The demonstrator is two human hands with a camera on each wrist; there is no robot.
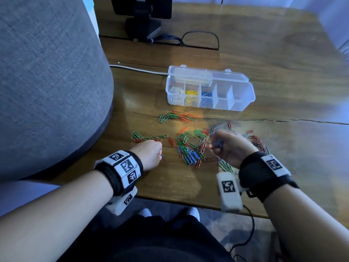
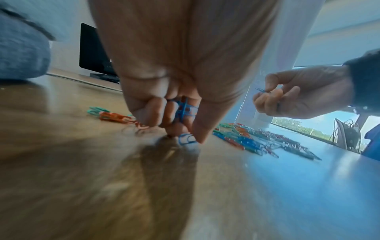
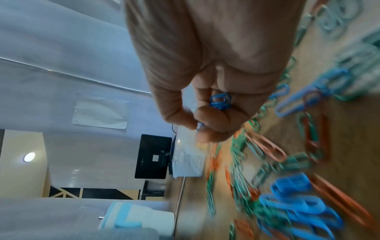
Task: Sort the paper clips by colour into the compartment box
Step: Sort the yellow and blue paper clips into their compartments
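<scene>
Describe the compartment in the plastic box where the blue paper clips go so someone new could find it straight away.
On the wooden table, beyond the loose clips, stands a clear plastic box with its lid open. Count from its left end: white clips, yellow clips, then the blue compartment. The ones to its right look empty.

Bare forearms, no sleeves. Each wrist has a wide black fabric wristband [image 1: 264, 178] wrapped around it, with white blocks carrying square black-and-white fiducial markers [image 1: 127, 166] on top. Under each wrist hangs a white camera housing [image 1: 229, 191] with its own marker; the right one has a thin black cable [image 1: 252, 225] trailing down from it. Lower down there are dark trousers [image 1: 151, 241] and white shoes [image 1: 193, 212].
</scene>
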